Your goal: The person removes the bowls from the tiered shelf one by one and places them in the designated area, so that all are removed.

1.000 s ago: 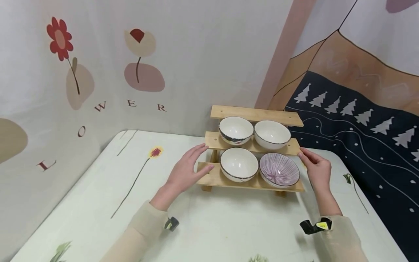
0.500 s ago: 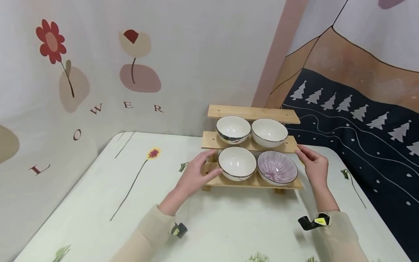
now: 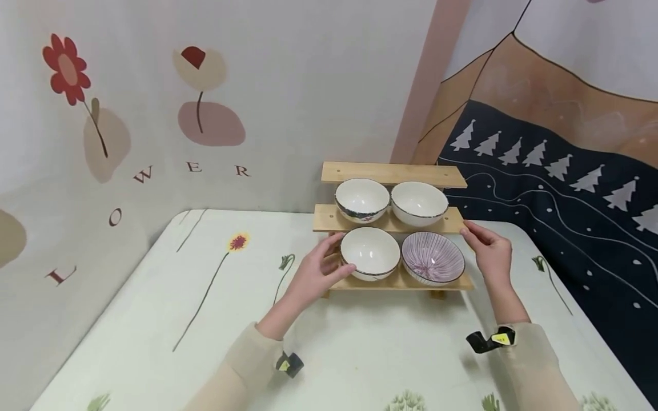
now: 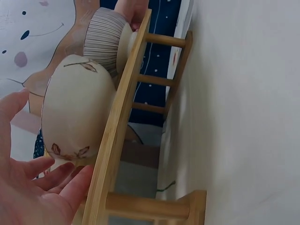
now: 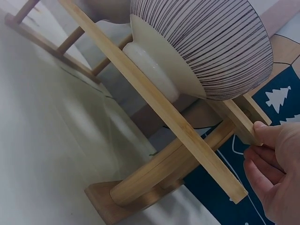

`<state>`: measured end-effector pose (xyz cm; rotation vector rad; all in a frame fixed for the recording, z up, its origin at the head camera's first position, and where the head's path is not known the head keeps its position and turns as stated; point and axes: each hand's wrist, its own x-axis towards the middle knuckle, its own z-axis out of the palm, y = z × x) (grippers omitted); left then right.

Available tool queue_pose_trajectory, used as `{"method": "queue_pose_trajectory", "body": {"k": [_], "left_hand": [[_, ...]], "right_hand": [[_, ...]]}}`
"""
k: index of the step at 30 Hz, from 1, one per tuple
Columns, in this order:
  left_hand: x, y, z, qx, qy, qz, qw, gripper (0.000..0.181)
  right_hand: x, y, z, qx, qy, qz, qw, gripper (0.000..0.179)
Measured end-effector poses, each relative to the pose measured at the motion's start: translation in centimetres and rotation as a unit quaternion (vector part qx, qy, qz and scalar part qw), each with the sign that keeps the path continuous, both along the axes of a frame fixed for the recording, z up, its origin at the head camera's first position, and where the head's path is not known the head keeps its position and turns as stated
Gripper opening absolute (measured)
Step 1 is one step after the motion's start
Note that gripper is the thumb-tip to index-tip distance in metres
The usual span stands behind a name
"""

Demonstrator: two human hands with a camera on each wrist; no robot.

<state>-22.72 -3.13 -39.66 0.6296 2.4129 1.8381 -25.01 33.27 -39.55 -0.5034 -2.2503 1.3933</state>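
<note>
A three-tier wooden rack (image 3: 321,220) holds several bowls. On its bottom tier sit a white bowl (image 3: 370,251) with a dark rim and, to its right, a purple-striped bowl (image 3: 433,260). My left hand (image 3: 317,273) is spread at the left side of that white bowl, fingertips close to its wall and thumb in front. The left wrist view shows the fingers (image 4: 77,187) beside the bowl's lower side, the thumb apart from it. My right hand (image 3: 490,251) pinches the right end of the middle tier between thumb and fingers; the right wrist view shows this grip.
Two more white bowls stand on the middle tier, a floral-sided bowl (image 3: 362,200) and a plain-looking bowl (image 3: 418,204). The top board (image 3: 393,173) bears nothing. Behind the rack hangs a printed cloth (image 3: 288,114); a pale flower-print tablecloth (image 3: 360,354) lies beneath.
My left hand has moved right, from the rack's left end to the side of the lower white bowl. The right hand keeps its pinch on the middle tier. The head view has shifted slightly.
</note>
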Motion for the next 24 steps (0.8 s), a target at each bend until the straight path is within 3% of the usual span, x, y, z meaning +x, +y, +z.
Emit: {"method": "queue_pose_trajectory", "body": {"k": [5,15,24], "left_hand": [[-0.3,0.7,-0.4,0.025,-0.021,-0.016,0.9994,0.073],[-0.3,0.0,-0.1,0.023,-0.039,-0.001,0.999,0.078],[-0.3,1.3,-0.3,0.038,-0.055,-0.002,0.9978,0.078]], "right_hand": [[-0.1,0.3,0.1,0.01,0.0,-0.003,0.9999,0.042],[-0.7,-0.9,-0.7,-0.007,0.02,0.01,0.9997,0.039],[-0.3,-0.3,-0.3,-0.015,0.039,0.011,0.999,0.037]]}}
